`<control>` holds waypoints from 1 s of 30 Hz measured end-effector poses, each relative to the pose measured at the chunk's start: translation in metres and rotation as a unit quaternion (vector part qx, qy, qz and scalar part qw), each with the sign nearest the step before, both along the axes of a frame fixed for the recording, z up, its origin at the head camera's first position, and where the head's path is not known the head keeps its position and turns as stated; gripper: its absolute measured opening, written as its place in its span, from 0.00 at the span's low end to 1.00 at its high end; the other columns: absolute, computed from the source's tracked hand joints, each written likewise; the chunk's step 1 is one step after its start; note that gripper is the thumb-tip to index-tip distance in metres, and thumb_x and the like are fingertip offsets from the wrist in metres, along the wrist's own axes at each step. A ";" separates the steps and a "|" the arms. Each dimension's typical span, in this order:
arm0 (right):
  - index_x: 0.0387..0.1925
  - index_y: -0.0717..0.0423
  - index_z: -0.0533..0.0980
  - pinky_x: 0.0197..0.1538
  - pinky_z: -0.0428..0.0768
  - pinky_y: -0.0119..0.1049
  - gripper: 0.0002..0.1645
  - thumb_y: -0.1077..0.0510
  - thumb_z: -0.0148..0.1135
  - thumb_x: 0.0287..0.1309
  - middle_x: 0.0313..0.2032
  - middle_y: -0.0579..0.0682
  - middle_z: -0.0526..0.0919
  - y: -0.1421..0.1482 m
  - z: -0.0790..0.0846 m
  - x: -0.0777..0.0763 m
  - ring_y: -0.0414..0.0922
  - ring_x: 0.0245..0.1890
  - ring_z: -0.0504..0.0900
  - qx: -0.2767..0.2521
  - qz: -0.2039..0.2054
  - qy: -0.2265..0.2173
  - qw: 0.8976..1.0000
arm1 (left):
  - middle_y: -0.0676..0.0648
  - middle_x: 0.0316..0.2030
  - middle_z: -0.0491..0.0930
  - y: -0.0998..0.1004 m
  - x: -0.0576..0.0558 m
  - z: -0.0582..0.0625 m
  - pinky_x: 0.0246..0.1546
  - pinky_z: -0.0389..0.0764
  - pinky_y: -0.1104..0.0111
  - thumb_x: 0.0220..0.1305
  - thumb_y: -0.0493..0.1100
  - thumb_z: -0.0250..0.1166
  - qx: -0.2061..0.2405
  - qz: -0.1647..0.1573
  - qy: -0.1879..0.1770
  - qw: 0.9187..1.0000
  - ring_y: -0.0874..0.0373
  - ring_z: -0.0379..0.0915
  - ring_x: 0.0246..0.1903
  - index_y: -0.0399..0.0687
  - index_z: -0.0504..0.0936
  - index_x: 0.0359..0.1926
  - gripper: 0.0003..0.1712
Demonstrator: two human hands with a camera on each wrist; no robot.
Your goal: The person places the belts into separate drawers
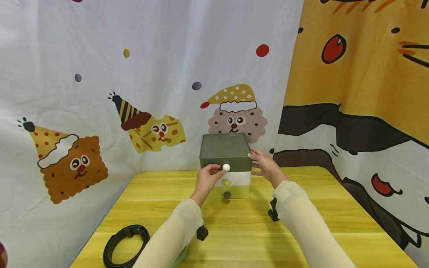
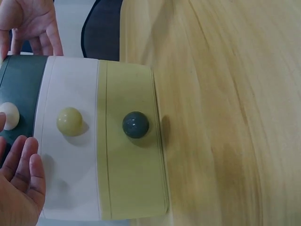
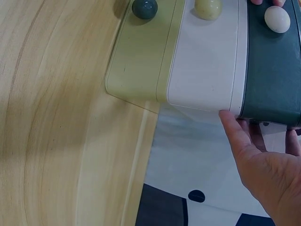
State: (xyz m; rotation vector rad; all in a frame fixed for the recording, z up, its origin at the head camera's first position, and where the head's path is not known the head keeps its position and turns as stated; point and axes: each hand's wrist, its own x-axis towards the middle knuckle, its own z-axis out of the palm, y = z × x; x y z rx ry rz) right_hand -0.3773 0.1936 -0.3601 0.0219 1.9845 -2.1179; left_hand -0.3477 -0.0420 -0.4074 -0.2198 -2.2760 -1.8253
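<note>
A small three-drawer box has a dark green top tier (image 1: 225, 146), a white middle drawer (image 2: 71, 179) and a yellow-green bottom drawer (image 3: 136, 70). Its knobs are a white one (image 1: 226, 168) at the top, a pale yellow one (image 2: 69, 121) and a dark grey-green one (image 2: 135, 125). My left hand (image 1: 207, 181) is at the white knob, thumb and forefinger tips close beside it, other fingers loosely bent. Against the box's right side rests my right hand (image 3: 270, 172), fingers spread along the green and white tiers.
The box stands on a wood-grain table (image 1: 288, 230) near its back edge. At the front left lies a coiled black belt (image 1: 108, 247); a green round object (image 1: 181, 257) is partly hidden by my left sleeve. A cartoon-printed cloth (image 1: 161, 74) hangs behind.
</note>
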 end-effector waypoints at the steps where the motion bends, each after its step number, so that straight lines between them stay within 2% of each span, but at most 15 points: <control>1: 0.79 0.38 0.43 0.68 0.59 0.63 0.39 0.51 0.48 0.76 0.75 0.57 0.53 0.000 0.000 0.000 0.60 0.74 0.53 0.001 0.000 0.001 1.000 | 0.46 0.34 0.86 0.000 0.000 -0.001 0.37 0.79 0.67 0.59 0.40 0.74 0.000 0.000 0.001 1.000 0.55 0.81 0.36 0.39 0.85 0.44 0.14; 7: 0.79 0.38 0.43 0.68 0.59 0.63 0.39 0.51 0.48 0.76 0.75 0.57 0.52 0.000 -0.001 -0.001 0.60 0.74 0.52 0.002 0.001 0.000 1.000 | 0.46 0.34 0.85 -0.002 0.001 -0.011 0.36 0.79 0.67 0.58 0.38 0.74 -0.004 0.001 -0.001 1.000 0.55 0.81 0.35 0.38 0.85 0.43 0.13; 12: 0.79 0.37 0.43 0.68 0.59 0.63 0.39 0.51 0.48 0.76 0.76 0.56 0.50 0.000 -0.002 -0.002 0.60 0.74 0.52 0.002 0.001 -0.004 1.000 | 0.47 0.34 0.85 -0.003 0.003 -0.019 0.37 0.79 0.66 0.60 0.38 0.72 -0.003 -0.010 -0.011 1.000 0.56 0.80 0.36 0.40 0.85 0.44 0.12; 16: 0.79 0.37 0.43 0.68 0.58 0.63 0.39 0.51 0.48 0.76 0.76 0.56 0.49 0.000 -0.001 -0.002 0.60 0.74 0.51 0.005 0.002 -0.004 1.000 | 0.44 0.36 0.85 -0.004 0.002 -0.026 0.37 0.79 0.67 0.60 0.37 0.72 0.003 -0.015 -0.006 1.000 0.55 0.80 0.36 0.38 0.85 0.44 0.11; 22: 0.79 0.37 0.44 0.68 0.58 0.63 0.39 0.51 0.48 0.76 0.76 0.57 0.51 0.000 -0.002 -0.003 0.60 0.74 0.52 0.003 0.002 0.001 1.000 | 0.43 0.36 0.85 -0.004 0.000 -0.036 0.36 0.81 0.68 0.59 0.35 0.72 0.024 -0.023 -0.007 0.999 0.56 0.80 0.35 0.35 0.85 0.45 0.12; 30: 0.79 0.37 0.44 0.68 0.59 0.63 0.38 0.51 0.47 0.77 0.75 0.57 0.53 -0.001 -0.002 -0.002 0.60 0.73 0.53 0.004 -0.001 0.001 1.000 | 0.44 0.35 0.85 -0.001 -0.001 -0.047 0.38 0.81 0.69 0.59 0.35 0.72 0.020 -0.018 -0.015 1.000 0.57 0.80 0.36 0.35 0.86 0.43 0.11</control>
